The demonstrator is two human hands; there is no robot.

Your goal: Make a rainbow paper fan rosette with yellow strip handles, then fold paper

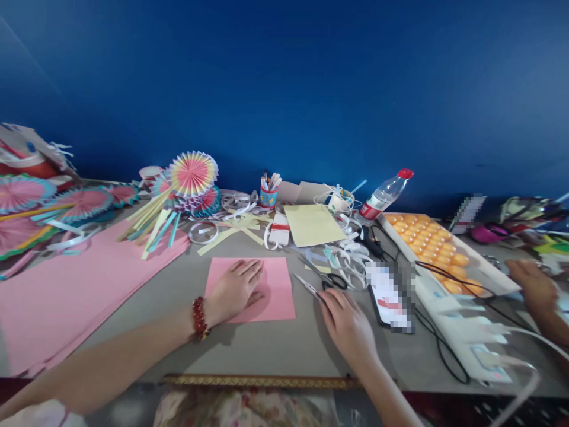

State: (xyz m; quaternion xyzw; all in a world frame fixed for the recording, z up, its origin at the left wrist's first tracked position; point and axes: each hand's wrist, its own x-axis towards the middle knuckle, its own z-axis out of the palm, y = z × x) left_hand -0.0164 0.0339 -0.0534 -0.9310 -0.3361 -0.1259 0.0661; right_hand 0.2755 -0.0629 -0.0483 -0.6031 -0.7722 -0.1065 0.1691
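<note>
My left hand [237, 290] lies flat on a folded-looking pink sheet of paper [275, 293], fingers stretched out and a red bead bracelet at the wrist. To the right of the sheet, my right hand [349, 326] rests low over the table, its fingers closed on a slim pointed metal tool [308, 286]. The tip of that tool points up and left toward the paper; its handle is hidden in the hand. Just beyond these fingers lies a pair of black-handled scissors [333, 280].
Large pink sheets [80, 290] and folded paper rosettes [194, 174] fill the left side. Behind are a pen cup [268, 196], yellow paper [313, 225] and paper strips [235, 231]. Rightward are a bottle [384, 196], phone [391, 302], power strip [462, 332] and another person's hand [533, 284].
</note>
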